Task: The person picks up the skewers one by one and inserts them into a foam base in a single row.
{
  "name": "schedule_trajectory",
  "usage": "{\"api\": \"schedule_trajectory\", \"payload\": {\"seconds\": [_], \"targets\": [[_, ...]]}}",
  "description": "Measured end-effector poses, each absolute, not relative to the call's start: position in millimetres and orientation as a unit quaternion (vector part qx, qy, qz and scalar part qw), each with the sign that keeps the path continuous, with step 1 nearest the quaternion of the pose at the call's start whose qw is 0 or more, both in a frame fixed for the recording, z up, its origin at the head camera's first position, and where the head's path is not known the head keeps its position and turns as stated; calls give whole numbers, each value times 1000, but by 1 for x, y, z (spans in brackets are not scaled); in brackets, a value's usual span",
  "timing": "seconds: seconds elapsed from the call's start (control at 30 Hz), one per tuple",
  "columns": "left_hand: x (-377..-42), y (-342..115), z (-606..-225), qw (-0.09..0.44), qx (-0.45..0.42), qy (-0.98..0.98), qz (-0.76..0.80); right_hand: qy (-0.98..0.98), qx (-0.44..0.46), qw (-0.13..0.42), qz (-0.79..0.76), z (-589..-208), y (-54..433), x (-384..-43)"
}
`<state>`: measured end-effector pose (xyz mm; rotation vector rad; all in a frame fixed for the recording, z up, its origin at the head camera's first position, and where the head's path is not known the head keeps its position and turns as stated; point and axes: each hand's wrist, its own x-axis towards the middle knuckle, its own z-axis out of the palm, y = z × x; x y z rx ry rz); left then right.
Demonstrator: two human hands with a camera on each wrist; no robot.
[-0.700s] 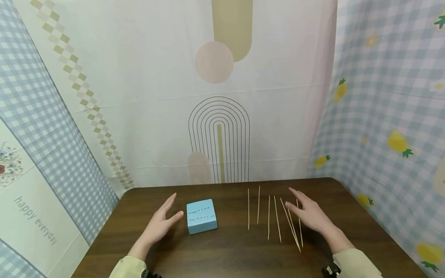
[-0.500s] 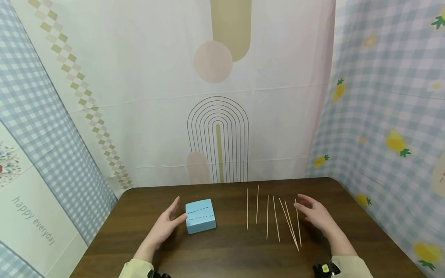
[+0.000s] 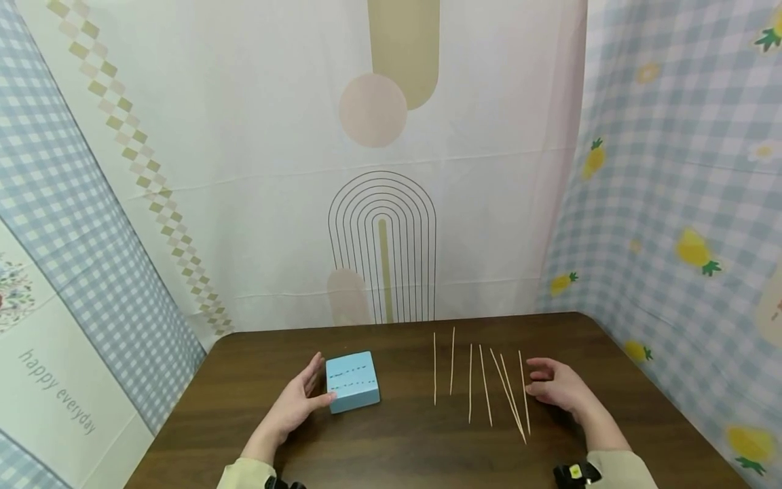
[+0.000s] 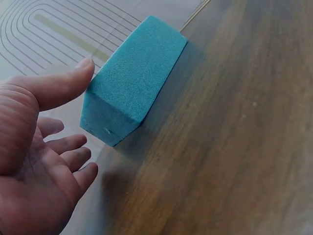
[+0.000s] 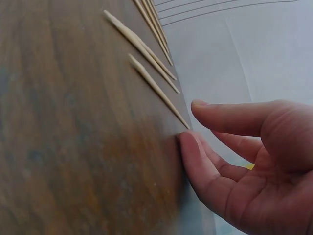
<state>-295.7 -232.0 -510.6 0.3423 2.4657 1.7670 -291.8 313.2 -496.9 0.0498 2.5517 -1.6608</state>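
Observation:
A light blue foam-like block [image 3: 353,382] with rows of dark holes in its top sits on the table, left of centre. My left hand [image 3: 294,402] is around its left side, fingers and thumb spread apart. In the left wrist view the thumb [image 4: 66,87] tip overlaps the block's [image 4: 132,73] edge, and the other fingers lie beside its end. Several thin wooden skewers [image 3: 470,384] lie to the right, pointing away. My right hand [image 3: 561,388] is just right of the rightmost skewer [image 3: 525,394], fingers bent, with a gap between thumb and forefinger and nothing held.
The dark wooden table [image 3: 403,448] has a back edge against a white printed cloth [image 3: 269,224]. Checked cloths hang on both sides, the right one [image 3: 647,272] with pineapple prints. Two of the skewers [image 3: 512,401] nearly meet at their near ends.
My left hand has moved right, up to the block. My right hand has drawn back to the right from over the skewers, and its fingers have bent more.

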Motion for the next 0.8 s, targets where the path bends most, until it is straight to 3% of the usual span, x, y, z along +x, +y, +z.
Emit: {"api": "schedule_trajectory", "payload": {"seconds": [0.8], "targets": [[-297,-223,-514,65,154,818,550,848,34,34,-528,-507,307,-298]]}}
